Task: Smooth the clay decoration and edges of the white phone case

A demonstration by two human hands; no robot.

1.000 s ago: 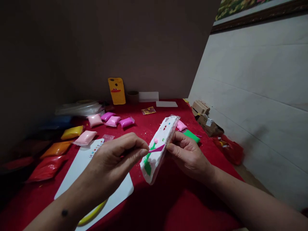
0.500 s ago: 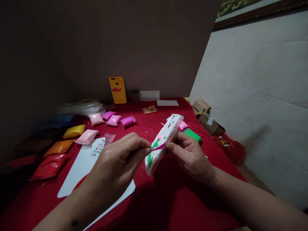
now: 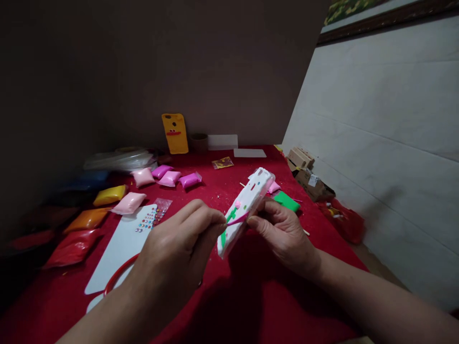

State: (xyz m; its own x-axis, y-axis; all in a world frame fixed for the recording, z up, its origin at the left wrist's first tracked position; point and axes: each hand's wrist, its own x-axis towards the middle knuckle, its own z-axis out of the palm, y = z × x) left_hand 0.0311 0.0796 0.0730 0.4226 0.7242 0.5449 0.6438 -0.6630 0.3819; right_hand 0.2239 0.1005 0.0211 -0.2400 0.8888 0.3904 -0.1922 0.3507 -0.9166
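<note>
A white phone case [image 3: 251, 196] is tilted up over the table, with green stem and leaf shapes, a pink blob and small coloured dots on its face. My right hand [image 3: 287, 234] grips its right edge, thumb in front and fingers behind. My left hand [image 3: 182, 239] is closed, thumb and forefinger pinching one end of a thin magenta strip [image 3: 237, 220]. The strip curves across the lower half of the case towards my right thumb. Whether it is clay or a plastic tool, I cannot tell.
Pink and magenta clay packs [image 3: 169, 178] lie at back left, beside yellow, orange and red packs [image 3: 73, 248]. Rhinestones [image 3: 147, 219] rest on a white board [image 3: 114, 248] near a red ring [image 3: 118, 274]. A yellow phone case [image 3: 175, 134] stands behind. A green pack [image 3: 287, 201] lies right.
The magenta strip has gone from nearly straight to curved. My left hand has shifted slightly, baring more of the red ring. The white case has tipped a little.
</note>
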